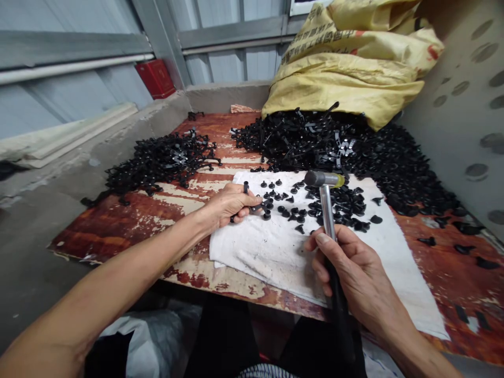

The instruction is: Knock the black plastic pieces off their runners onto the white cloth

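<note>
My left hand (235,203) is closed on a small black plastic bracket (255,207) with short stubs, held at the left part of a white cloth (252,257). My right hand (346,257) wraps round the handle of a mallet (327,210). Its head, dark at one end and yellow at the other, is raised over the cloth. Several small black plugs (271,185) with wide round bases stand beside my left hand. More of these black pieces (350,205) lie heaped behind the mallet, partly hidden by it.
Black linked parts are piled at the left (157,160). A larger heap (307,139) spills from a yellow woven sack (342,73) at the back. Loose black pieces (464,248) lie on the worn red board (449,283) at right. A red box (155,79) stands in the corner.
</note>
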Tool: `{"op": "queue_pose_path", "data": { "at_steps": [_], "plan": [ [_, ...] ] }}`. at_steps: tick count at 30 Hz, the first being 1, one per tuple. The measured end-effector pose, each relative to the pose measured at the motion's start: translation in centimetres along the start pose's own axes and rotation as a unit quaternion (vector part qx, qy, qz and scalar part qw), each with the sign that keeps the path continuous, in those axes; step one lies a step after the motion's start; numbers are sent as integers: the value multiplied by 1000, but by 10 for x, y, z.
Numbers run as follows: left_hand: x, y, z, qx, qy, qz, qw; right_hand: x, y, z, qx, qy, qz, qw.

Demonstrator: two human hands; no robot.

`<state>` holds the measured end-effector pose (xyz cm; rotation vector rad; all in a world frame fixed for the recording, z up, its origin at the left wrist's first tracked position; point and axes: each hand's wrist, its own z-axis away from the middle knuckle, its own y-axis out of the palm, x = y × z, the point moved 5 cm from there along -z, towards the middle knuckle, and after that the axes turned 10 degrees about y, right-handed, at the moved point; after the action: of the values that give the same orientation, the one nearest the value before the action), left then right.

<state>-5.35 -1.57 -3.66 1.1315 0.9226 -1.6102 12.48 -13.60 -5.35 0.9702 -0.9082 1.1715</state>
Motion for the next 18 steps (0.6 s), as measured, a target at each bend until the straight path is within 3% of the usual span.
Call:
{"op": "queue_pose_path", "data": {
  "at_steps": [18],
  "plan": [
    [-3,0,-2,-18,-9,-37,999,-2,-1,0,20,17,15,1000]
  ]
}}
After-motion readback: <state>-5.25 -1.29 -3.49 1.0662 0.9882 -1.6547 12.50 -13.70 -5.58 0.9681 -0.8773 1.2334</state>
